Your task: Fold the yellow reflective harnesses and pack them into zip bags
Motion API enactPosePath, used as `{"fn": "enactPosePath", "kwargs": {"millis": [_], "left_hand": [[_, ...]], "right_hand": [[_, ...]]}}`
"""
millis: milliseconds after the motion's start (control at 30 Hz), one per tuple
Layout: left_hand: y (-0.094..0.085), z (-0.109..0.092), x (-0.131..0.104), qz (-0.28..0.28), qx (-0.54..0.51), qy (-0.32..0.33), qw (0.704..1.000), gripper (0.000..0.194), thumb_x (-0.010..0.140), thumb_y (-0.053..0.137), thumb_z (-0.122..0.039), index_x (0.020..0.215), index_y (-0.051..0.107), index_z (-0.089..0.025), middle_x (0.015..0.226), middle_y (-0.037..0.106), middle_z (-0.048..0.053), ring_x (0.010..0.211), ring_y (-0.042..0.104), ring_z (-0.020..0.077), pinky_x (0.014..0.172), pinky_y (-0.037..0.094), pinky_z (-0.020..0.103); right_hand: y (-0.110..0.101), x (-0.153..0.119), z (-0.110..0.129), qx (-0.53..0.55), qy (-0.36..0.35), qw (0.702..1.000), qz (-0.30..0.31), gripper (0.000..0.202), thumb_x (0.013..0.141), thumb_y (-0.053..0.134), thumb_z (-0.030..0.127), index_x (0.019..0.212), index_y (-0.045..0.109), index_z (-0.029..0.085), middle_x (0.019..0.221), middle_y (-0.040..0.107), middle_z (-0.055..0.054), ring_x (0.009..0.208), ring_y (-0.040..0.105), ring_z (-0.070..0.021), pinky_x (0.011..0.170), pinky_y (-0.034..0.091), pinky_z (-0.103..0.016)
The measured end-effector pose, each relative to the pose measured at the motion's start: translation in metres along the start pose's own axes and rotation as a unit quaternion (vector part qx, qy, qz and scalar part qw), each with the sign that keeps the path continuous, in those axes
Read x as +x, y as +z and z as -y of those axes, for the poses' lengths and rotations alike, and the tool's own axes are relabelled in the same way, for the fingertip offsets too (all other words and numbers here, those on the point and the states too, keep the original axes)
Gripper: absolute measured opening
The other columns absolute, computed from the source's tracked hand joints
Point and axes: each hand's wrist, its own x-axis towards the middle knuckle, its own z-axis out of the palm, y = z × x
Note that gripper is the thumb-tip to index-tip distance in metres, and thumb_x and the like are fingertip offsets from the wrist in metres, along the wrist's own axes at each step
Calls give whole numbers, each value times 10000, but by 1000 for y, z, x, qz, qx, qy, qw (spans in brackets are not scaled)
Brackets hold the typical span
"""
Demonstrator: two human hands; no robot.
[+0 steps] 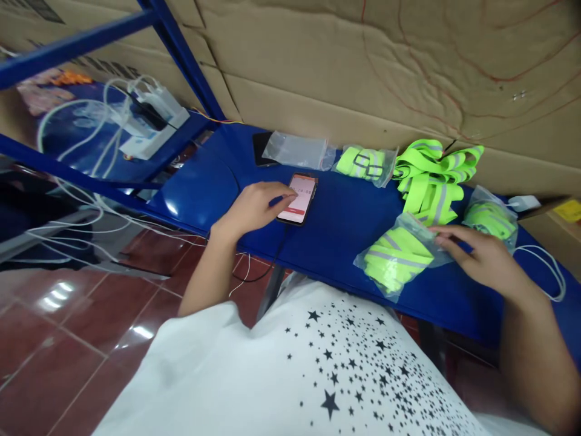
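Observation:
A smartphone (297, 200) lies on the blue tabletop, its lit screen showing a timer-like display and a red button. Over its left side reaches my left hand (254, 209), fingers stretched out and apart from the thumb, holding nothing. My right hand (481, 257) pinches the upper right edge of a clear plastic bag (396, 260) with a folded neon-yellow reflective strap inside. That bag lies near the table's front edge. Just behind it is a loose pile of the same yellow straps with grey stripes (433, 175). Another bagged strap (492, 218) sits beyond my right hand.
Along the back are a dark flat device (263, 148), a flat clear bag (297, 151) and a bagged strap with buckles (361, 162). Cardboard (318, 66) walls the rear. A blue frame (181, 60), power strips (154, 133) and white cables stand left. A white charger (524, 203) lies right.

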Motion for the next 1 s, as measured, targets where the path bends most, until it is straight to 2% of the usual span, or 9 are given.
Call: {"fn": "enactPosePath", "kwargs": {"millis": [100, 167, 233, 333, 433, 500, 733, 867, 1000], "left_hand": [[-5, 8, 39, -14, 31, 40, 999, 383, 1071, 461, -424, 1201, 738, -194, 1210, 769, 92, 1133, 719, 272, 989, 537, 389], [-3, 16, 69, -30, 48, 66, 996, 388, 1070, 452, -402, 1242, 720, -181, 1251, 748, 105, 1185, 695, 277, 1029, 519, 401], [6, 25, 93, -32, 56, 96, 993, 410, 1062, 466, -401, 1328, 674, -169, 1325, 712, 127, 1247, 662, 287, 1079, 489, 423], [28, 45, 112, -18, 76, 82, 994, 515, 1034, 530, -416, 1482, 549, -163, 1467, 616, 173, 1365, 575, 330, 1132, 438, 480], [46, 66, 109, 9, 84, 38, 996, 587, 1017, 566, -445, 1523, 501, -155, 1530, 554, 206, 1420, 521, 371, 1146, 413, 541], [50, 74, 103, 20, 72, 26, 997, 575, 1020, 564, -450, 1510, 517, -152, 1518, 566, 203, 1412, 532, 363, 1149, 417, 536], [38, 70, 98, 24, 77, 12, 997, 477, 1035, 547, -375, 1468, 564, -175, 1498, 593, 151, 1412, 531, 319, 1162, 402, 480], [41, 85, 98, 30, 100, -28, 994, 469, 1005, 569, -316, 1445, 586, -153, 1459, 635, 161, 1375, 561, 355, 1153, 391, 543], [45, 98, 101, 30, 107, -56, 992, 360, 968, 589, -274, 1295, 702, -172, 1308, 737, 144, 1232, 664, 353, 1088, 443, 537]], "right_hand": [[-14, 30, 6, -30, -26, 993, -108, 242, 1019, 583, 357, 1163, 753, 263, 1090, 789, -58, 941, 741, -183, 835, 540, -279], [-9, 52, 12, -29, -17, 985, -170, 245, 1022, 579, 353, 1126, 767, 237, 1064, 783, -82, 954, 729, -189, 842, 528, -283], [7, 71, 17, -12, 10, 979, -204, 262, 1022, 566, 351, 1110, 768, 210, 1065, 780, -100, 966, 723, -200, 858, 527, -292], [43, 84, 16, 5, 45, 980, -196, 301, 1026, 502, 307, 1149, 743, 174, 1104, 780, -122, 980, 725, -224, 893, 545, -326], [69, 81, 6, 13, 56, 986, -159, 332, 1026, 458, 292, 1176, 727, 170, 1094, 784, -120, 957, 735, -241, 882, 564, -355], [75, 77, 0, 17, 76, 987, -142, 335, 1023, 457, 297, 1187, 726, 184, 1089, 784, -117, 963, 738, -250, 893, 565, -368], [76, 80, -10, 22, 112, 987, -109, 321, 1017, 469, 282, 1185, 735, 224, 1170, 775, -126, 1057, 728, -251, 946, 544, -359], [74, 79, -12, 25, 124, 988, -84, 309, 1014, 488, 310, 1185, 741, 257, 1142, 784, -99, 984, 736, -239, 884, 545, -352], [71, 79, -12, 43, 150, 986, -63, 324, 1004, 494, 344, 1186, 744, 248, 1086, 783, -99, 852, 713, -243, 814, 536, -374]]}}
